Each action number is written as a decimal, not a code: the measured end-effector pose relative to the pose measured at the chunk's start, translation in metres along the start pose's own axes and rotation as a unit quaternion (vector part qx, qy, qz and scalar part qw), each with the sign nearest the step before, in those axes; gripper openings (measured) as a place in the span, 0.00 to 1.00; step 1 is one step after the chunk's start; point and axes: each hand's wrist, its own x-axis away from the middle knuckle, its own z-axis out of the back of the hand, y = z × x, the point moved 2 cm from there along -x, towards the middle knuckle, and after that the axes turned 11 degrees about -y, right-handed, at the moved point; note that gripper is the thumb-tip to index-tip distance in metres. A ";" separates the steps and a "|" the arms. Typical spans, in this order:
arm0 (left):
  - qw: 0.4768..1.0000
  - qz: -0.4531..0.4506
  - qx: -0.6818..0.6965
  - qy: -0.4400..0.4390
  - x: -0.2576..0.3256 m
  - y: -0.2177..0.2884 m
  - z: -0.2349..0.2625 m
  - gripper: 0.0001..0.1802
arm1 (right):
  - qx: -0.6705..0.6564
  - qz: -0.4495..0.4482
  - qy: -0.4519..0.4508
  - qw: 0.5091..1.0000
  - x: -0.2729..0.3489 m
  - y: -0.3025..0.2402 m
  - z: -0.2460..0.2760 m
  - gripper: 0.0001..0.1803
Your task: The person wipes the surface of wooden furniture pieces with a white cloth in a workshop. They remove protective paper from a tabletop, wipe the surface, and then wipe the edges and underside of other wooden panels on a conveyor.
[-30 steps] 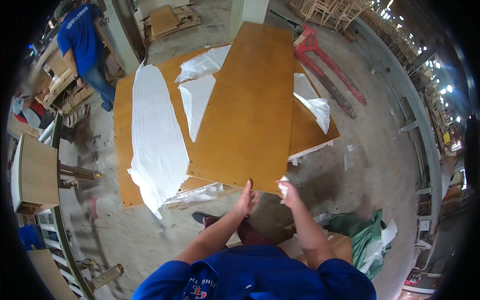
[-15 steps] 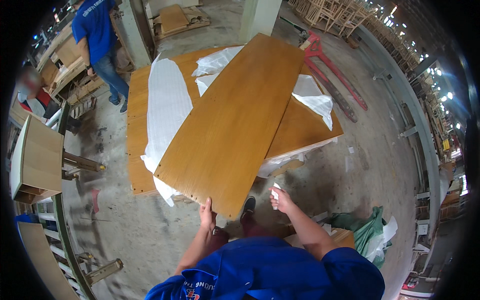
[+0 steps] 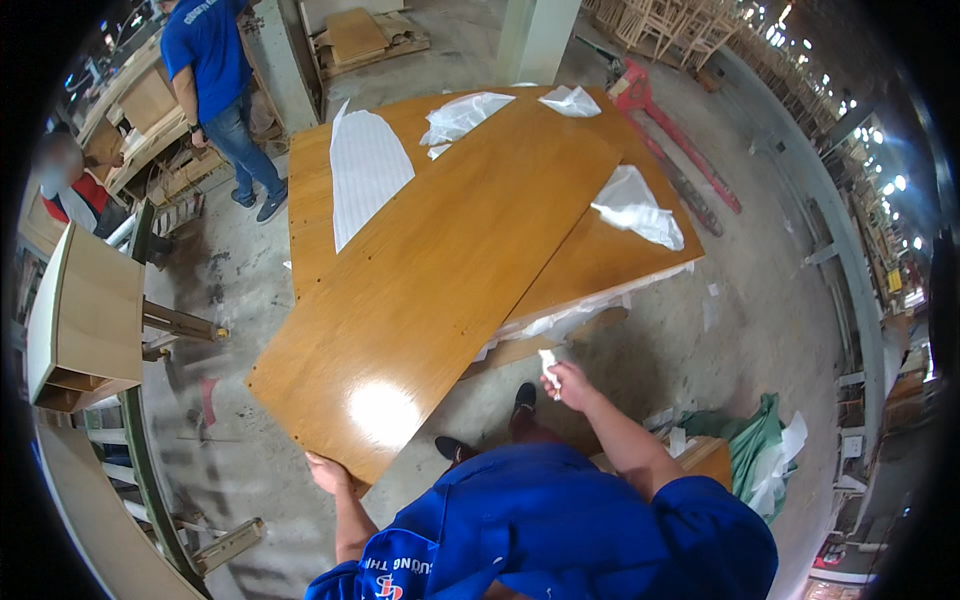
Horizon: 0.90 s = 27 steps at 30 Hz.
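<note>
Now, head view only:
Change: vs a second ago, the top wooden panel (image 3: 440, 290) has swung off the stack (image 3: 610, 270) and lies diagonal across it, its near corner hanging past the stack's front edge towards the person. Half a second ago both hands sat at that near edge; the right one has come off.
Meaning: looks like the panel is mid-slide off the pile, carried at one corner only, so the load is lopsided.
Left hand (image 3: 328, 472): curled under the panel's near corner, gripping the edge.
Right hand (image 3: 568, 382): clear of the panel, closed round a small white scrap (image 3: 549, 366), just off the stack's front edge.
Panel: glossy orange-brown, glare patch near its front corner, far end resting on the stack.
Sheets: long white liner sheet (image 3: 365, 180) on the stack's left side; crumpled white wrap (image 3: 635, 205) on the right edge, two more pieces at the far edge.
Labels/signs: none legible on panel or stack.
Nearby: red pallet jack (image 3: 680, 160) beyond the stack's right edge; a person in blue (image 3: 215, 70) standing far left.
</note>
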 end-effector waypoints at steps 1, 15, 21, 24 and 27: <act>0.999 0.026 -0.031 0.010 -0.007 -0.004 0.008 0.39 | -0.006 -0.018 -0.010 1.000 0.001 0.004 -0.013 0.11; 0.983 0.130 -0.120 0.051 -0.037 -0.013 0.023 0.33 | -0.029 -0.046 -0.241 0.969 -0.053 -0.080 -0.122 0.22; 0.960 0.145 -0.049 0.235 0.066 -0.083 -0.009 0.24 | 0.002 -0.108 -0.350 0.931 -0.095 -0.090 -0.193 0.20; 0.981 0.194 0.013 -0.015 0.113 -0.091 -0.052 0.26 | 0.090 -0.097 -0.358 0.924 -0.115 -0.072 -0.231 0.17; 0.941 0.184 0.000 -0.285 0.159 -0.134 -0.065 0.28 | 0.200 -0.089 -0.381 0.899 -0.118 -0.036 -0.298 0.15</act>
